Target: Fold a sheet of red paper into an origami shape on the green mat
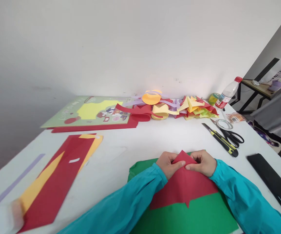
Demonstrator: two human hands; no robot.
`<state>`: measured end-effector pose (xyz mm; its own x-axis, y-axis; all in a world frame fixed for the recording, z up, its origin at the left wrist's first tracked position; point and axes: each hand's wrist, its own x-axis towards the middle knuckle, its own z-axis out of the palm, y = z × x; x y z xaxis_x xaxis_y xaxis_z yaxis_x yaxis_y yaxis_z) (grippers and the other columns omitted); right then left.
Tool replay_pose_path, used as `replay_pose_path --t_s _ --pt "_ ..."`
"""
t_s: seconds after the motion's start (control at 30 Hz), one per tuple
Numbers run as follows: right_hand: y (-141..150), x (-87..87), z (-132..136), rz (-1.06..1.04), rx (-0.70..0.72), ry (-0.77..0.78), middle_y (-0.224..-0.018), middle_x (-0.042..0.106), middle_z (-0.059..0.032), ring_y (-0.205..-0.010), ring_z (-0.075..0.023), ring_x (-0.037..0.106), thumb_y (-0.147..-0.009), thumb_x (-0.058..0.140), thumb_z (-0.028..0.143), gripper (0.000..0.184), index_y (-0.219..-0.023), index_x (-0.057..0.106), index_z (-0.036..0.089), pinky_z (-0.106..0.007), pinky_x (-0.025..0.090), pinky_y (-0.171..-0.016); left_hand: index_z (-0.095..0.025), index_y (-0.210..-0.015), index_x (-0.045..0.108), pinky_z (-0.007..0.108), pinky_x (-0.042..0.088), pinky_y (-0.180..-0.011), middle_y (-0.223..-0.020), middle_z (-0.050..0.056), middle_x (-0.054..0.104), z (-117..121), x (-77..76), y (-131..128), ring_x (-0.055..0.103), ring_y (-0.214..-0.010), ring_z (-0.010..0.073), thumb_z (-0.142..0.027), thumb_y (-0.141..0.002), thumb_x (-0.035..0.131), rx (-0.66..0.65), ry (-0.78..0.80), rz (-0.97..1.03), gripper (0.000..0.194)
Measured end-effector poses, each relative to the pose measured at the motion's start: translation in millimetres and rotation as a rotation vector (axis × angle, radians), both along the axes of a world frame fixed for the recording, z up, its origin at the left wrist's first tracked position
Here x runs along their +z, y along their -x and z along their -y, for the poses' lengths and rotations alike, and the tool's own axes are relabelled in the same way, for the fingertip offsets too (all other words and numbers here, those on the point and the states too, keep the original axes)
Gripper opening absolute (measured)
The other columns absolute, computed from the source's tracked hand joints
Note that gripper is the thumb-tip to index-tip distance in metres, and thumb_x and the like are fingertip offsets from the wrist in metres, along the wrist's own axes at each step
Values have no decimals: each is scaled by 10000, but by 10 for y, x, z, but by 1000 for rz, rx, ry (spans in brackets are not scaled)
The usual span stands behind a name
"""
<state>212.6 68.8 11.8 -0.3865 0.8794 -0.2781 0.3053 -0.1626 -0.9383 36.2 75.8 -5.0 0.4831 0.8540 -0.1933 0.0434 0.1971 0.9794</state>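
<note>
A red sheet of paper [184,188], folded to a point at its top and creased down the middle, is pinched between both hands. My left hand [171,164] is closed on its upper left edge, thumb on top. My right hand [201,163] grips the upper right edge the same way, and the two thumbs nearly meet below the tip. Beneath the red paper lies a green sheet [191,217], partly covered by my sleeves. The fingers under the paper are hidden.
Red and orange paper strips [64,175] lie at left near a purple strip [16,182]. Folded paper shapes [194,107] line the wall beside a pad [86,113]. At right are a utility knife [222,141], scissors [233,138], a bottle [228,93] and a black phone-like slab [272,182].
</note>
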Motion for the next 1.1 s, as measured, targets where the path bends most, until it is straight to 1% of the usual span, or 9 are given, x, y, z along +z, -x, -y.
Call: replay_pose_path --t_s 0.07,0.17,0.27,0.4,0.57,0.73,0.87,0.97,1.1 --pt "9 13 -2 -20 -24 -9 -468 468 53 -429 -61 379 -559 716 513 422 -557 507 147 -201 271 -410 -78 -649 660 215 355 -434 -529 18 581 -18 -44 6 489 -477 115 -479 -579 655 -32 8 2 407" --pt "34 31 -11 -104 -102 -44 -560 563 21 -483 -80 457 -619 668 538 412 -689 591 139 -217 346 -469 -89 -575 622 210 333 -413 -498 11 561 -44 -118 10 474 -449 108 -499 -561 654 -89 6 -24 411" --pt "61 25 -24 -194 -144 -57 -594 596 11 -519 -91 497 -611 691 510 384 -697 609 145 -231 383 -514 -97 -568 611 205 329 -405 -498 8 563 -58 -154 14 474 -445 106 -491 -569 641 -123 12 -48 395" --pt "84 -16 -40 -255 -179 2 -578 605 14 -505 -87 504 -578 727 478 364 -666 609 145 -230 386 -512 -97 -583 623 204 333 -408 -509 8 573 -49 -124 19 488 -460 112 -468 -574 633 -157 18 -76 371" --pt "107 -22 -36 -274 -173 36 -555 604 17 -472 -79 493 -564 730 488 378 -642 603 141 -225 378 -491 -105 -565 610 196 313 -408 -491 -10 547 -16 -66 7 456 -454 96 -412 -602 614 -142 -3 -97 309" --pt "128 16 -7 -243 -201 -60 -512 554 33 -451 -74 446 -546 737 489 384 -556 544 157 -211 328 -441 -115 -497 558 195 274 -388 -442 -26 483 -20 -69 -2 409 -433 84 -414 -596 608 -170 -37 -148 319" --pt "128 -9 -7 -189 -183 -98 -526 545 22 -460 -82 441 -607 678 523 385 -592 554 159 -224 335 -458 -115 -524 570 203 303 -401 -470 -11 522 -33 -104 2 447 -447 102 -426 -592 611 -172 -5 -130 320" --pt "137 -40 -4 -95 -210 -218 -529 519 23 -474 -85 417 -678 621 513 359 -629 556 164 -226 325 -466 -112 -548 587 211 327 -415 -499 4 553 -35 -138 2 485 -470 123 -445 -581 616 -184 18 -124 336" --pt "167 -23 15 21 -182 -366 -512 462 38 -473 -83 372 -736 551 501 352 -608 506 177 -214 289 -445 -120 -499 553 201 303 -402 -468 -8 524 -34 -158 -4 453 -452 106 -477 -572 620 -194 3 -156 371"
